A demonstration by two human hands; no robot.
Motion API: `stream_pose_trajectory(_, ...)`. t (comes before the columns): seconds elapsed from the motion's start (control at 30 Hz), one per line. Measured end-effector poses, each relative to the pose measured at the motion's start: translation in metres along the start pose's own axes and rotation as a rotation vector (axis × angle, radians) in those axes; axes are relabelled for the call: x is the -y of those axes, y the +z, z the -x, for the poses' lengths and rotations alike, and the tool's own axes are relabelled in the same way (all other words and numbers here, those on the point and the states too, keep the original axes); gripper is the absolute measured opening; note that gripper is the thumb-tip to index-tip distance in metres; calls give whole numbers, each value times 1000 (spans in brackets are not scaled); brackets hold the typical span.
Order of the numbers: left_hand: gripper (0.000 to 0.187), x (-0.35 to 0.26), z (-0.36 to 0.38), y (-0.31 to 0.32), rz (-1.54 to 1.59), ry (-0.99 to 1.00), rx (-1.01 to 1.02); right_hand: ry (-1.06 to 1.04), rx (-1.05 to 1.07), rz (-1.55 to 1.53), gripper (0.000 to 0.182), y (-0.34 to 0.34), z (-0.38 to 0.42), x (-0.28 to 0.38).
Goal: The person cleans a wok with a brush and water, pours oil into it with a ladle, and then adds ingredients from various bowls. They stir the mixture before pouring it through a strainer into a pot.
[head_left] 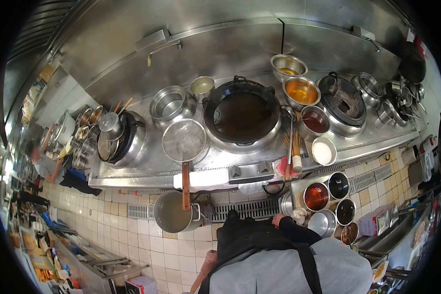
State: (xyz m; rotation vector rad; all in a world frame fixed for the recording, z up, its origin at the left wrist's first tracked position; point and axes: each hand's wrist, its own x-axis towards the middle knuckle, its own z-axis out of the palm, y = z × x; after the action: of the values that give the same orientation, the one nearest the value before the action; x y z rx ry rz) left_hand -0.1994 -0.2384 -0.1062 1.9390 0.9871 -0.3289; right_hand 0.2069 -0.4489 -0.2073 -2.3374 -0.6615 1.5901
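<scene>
My left hand hangs low beside the apron, fingers curled in, with nothing seen in it. On the other side, my right hand is also curled near the apron, close to a stack of pale dishes and a crumpled cloth. In front stands a large black wok with dark liquid in it. A wooden-handled mesh strainer lies left of it, its handle reaching past the counter edge. To the wok's right are a ladle and a bamboo brush. Neither hand touches these.
A big stockpot of cloudy liquid stands below the counter at left. Bowls of yellow oil and a pot of red sauce sit right of the wok. Several sauce pots stand at my right. Another person is at far left.
</scene>
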Motion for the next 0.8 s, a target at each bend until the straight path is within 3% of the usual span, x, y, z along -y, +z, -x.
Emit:
stream_pose_trajectory(0.17,22,-12,8,-2,-23,-33,38,27,6,-23,17,-1,-1,-1)
stream_pose_trajectory(0.3,28,27,-15,25,41,-271,29,40,8,-55,15,-8,13,9)
stream_pose_trajectory(0.4,37,25,-12,23,26,-271,79,20,-8,-56,13,-5,8,4)
stream_pose_trajectory(0.57,37,30,-18,29,162,-318,-18,-74,-42,21,12,-11,18,7)
stream_pose_trajectory(0.77,40,23,-17,25,227,-343,-54,-45,-101,-12,13,-5,11,-2)
stream_pose_trajectory(0.8,41,19,-17,23,212,-350,-57,-74,-188,65,12,-3,10,-3)
